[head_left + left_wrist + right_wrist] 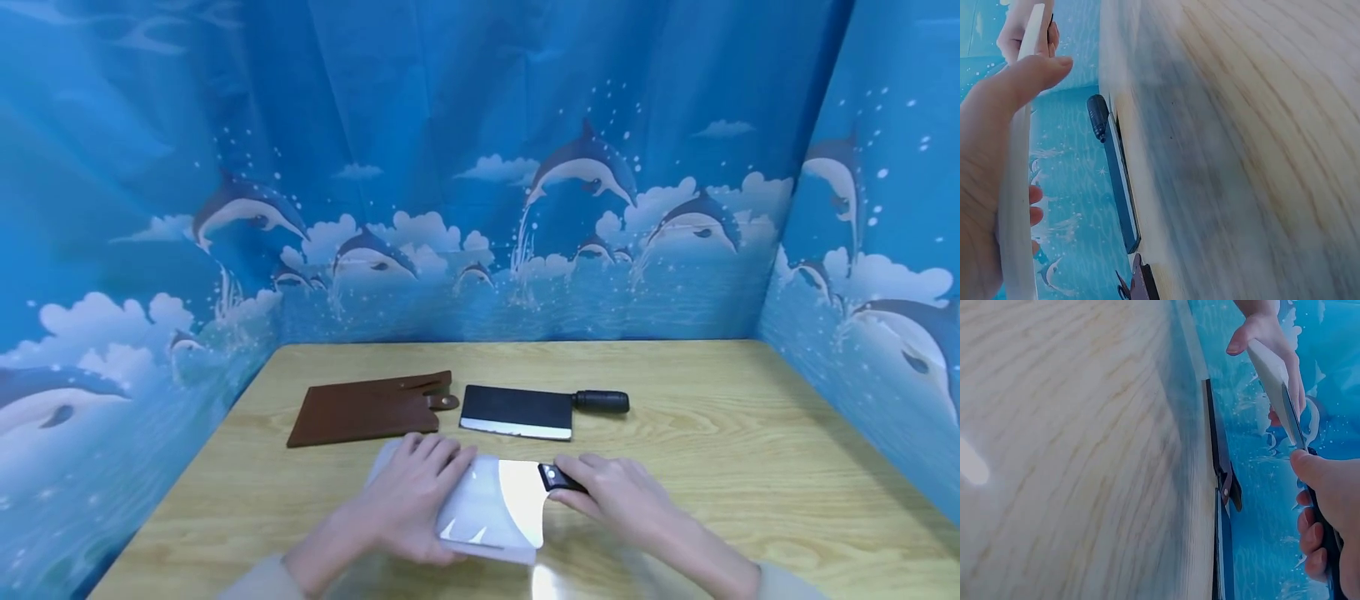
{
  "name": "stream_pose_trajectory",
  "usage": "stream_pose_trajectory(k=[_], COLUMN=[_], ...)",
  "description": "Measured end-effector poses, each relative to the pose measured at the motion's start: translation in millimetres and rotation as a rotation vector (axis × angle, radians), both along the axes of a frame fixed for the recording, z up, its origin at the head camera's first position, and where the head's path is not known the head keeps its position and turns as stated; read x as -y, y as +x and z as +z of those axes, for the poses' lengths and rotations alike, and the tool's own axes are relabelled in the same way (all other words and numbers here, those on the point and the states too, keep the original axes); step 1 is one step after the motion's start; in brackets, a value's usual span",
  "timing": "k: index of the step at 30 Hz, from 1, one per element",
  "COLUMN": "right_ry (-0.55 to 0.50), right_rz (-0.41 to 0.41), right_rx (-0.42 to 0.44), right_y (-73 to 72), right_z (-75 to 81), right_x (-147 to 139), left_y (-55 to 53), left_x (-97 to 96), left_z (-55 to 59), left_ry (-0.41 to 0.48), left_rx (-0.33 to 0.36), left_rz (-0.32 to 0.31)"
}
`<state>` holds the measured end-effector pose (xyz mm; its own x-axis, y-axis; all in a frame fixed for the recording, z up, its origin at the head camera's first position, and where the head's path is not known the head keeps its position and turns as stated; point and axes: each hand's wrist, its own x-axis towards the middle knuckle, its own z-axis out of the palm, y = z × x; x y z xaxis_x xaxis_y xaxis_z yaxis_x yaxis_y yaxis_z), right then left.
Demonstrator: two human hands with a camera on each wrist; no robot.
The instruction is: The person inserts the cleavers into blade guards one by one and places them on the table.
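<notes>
My left hand (pixel 408 504) grips a white, translucent blade cover (pixel 472 508), with the thumb on one face and the fingers on the other in the left wrist view. A cleaver with a shiny blade (pixel 527 497) sits partly inside this cover, its bare section nearest the handle. Around the cleaver's black handle (pixel 1333 569) curl the fingers of my right hand (pixel 626 496), thumb near the blade's base. Both hands hold cover and cleaver above the wooden table near its front. The left hand hides part of the cover.
Behind the hands lies a second cleaver (pixel 517 404) with a dark blade, its black handle pointing right. A brown leather sheath (pixel 367 410) with a snap strap lies left of it. Blue dolphin-print curtains (pixel 420 208) enclose the wooden table (pixel 712 417) at the back and sides.
</notes>
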<state>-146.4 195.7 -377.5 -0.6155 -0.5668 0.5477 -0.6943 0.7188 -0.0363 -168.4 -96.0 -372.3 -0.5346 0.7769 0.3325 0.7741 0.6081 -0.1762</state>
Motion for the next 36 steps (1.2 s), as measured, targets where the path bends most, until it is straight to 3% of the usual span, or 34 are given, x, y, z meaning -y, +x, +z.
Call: stream_pose_trajectory(k=[6, 13, 21, 28, 33, 36], right_ry=[0.000, -0.001, 0.034, -0.007, -0.094, -0.103], right_rz=[0.003, 0.004, -0.052, -0.078, -0.029, -0.012], right_rx=[-0.005, 0.046, 0.201, 0.396, 0.548, 0.592], right_y=[-6.1, -9.8, -26.4, -35.3, -45.7, -51.2], right_z=[0.4, -7.6, -13.3, -13.7, -16.3, -21.3], right_x=[9.0, 12.8, 14.2, 11.7, 6.9, 7.8], left_y=[-0.3, -0.7, -9.9, -19.3, -28.3, -33.2], left_x=[-1.9, 1.6, 2.3, 10.8, 19.1, 20.6], left_z=[0.7, -7.9, -10.6, -13.9, -15.7, -17.5], left_ry=[-0.010, -0.030, -0.115, -0.154, -0.175, -0.195], left_rx=[-0.004, 0.019, 0.052, 0.149, 0.229, 0.311], left_rz=[0.028, 0.042, 0.070, 0.086, 0.113, 0.116])
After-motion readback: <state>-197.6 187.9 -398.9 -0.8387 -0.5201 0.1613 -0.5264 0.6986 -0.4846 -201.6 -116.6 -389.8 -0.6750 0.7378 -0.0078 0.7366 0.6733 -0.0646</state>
